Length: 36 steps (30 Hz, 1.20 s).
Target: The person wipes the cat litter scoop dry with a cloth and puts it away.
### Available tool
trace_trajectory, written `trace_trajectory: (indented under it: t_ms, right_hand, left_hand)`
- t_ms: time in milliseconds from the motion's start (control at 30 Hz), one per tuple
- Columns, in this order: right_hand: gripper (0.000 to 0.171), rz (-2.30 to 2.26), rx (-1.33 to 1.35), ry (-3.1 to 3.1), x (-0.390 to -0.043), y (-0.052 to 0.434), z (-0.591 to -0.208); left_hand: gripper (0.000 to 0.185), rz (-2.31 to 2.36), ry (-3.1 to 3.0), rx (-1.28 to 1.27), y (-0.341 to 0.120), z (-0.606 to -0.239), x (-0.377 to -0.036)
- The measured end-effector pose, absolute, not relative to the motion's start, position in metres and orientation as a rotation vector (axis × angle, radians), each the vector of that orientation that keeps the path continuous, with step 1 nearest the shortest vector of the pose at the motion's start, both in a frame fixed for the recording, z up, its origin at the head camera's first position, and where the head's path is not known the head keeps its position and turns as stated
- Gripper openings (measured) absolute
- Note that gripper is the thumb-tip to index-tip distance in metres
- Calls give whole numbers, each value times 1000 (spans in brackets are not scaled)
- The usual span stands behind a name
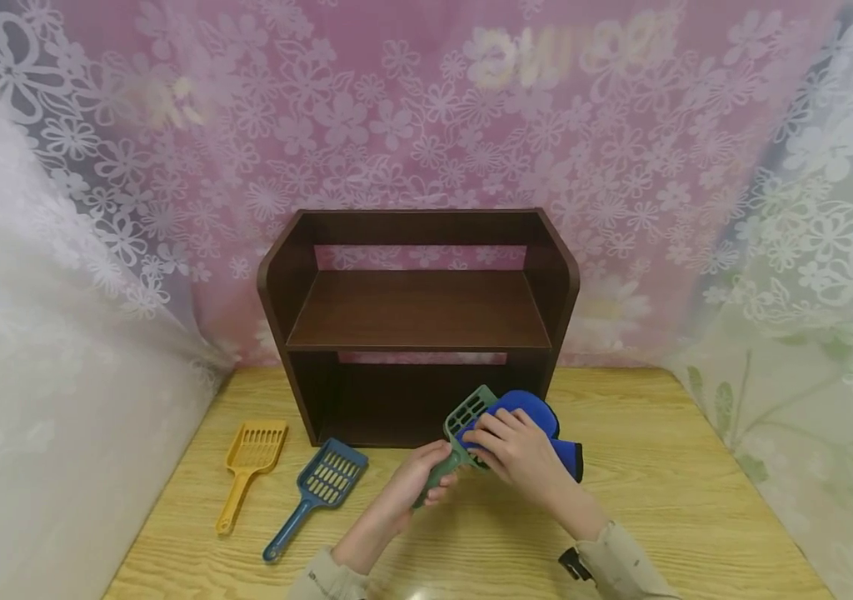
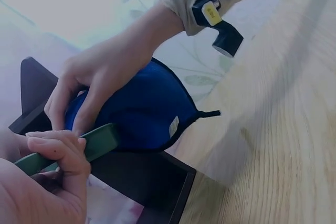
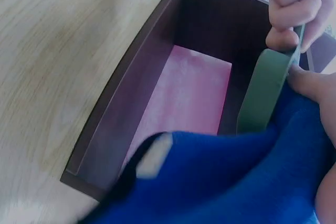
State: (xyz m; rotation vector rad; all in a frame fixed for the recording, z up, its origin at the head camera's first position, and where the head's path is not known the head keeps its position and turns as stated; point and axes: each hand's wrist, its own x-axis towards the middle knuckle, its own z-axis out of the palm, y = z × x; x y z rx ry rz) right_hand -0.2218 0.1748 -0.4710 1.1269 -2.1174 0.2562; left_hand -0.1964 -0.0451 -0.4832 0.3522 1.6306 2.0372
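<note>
My left hand (image 1: 424,472) grips the handle of a green slotted litter scoop (image 1: 464,412), held tilted above the table before the shelf. My right hand (image 1: 522,450) holds a blue fabric mitt (image 1: 527,408) with black edging against the scoop's head. In the left wrist view its fingers and thumb bend around the mitt (image 2: 152,108), which has a small white tag and a black loop. The right wrist view shows the mitt (image 3: 226,177) close up beside the green scoop (image 3: 262,90). Part of the scoop's head is hidden by cloth and fingers.
A dark brown two-level shelf (image 1: 419,308) stands at the back of the wooden table (image 1: 644,500). On the left lie a yellow litter scoop (image 1: 254,450) and a dark blue litter scoop (image 1: 332,475). Floral curtains (image 1: 396,125) hang behind and on both sides.
</note>
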Motion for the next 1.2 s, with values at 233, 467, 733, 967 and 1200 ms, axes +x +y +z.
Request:
trace_trajectory:
  t_ms: [233, 467, 733, 967, 1200]
  right_hand:
    - [11, 153, 1156, -2135, -216, 185, -465]
    - [19, 93, 1054, -2178, -218, 206, -463]
    - [16, 579, 833, -2088, -220, 224, -477]
    - [27, 1200, 543, -2139, -210, 220, -487]
    - [25, 1833, 229, -2074, -198, 205, -489]
  left_hand:
    - [37, 2033, 1740, 342, -54, -479, -197]
    - [48, 1983, 1718, 448, -62, -477, -198]
    - [46, 1941, 1668, 417, -78, -476, -196]
    - [55, 1956, 1637, 438, -76, -475, -196]
    - [50, 1981, 1612, 404, -65, -483, -198]
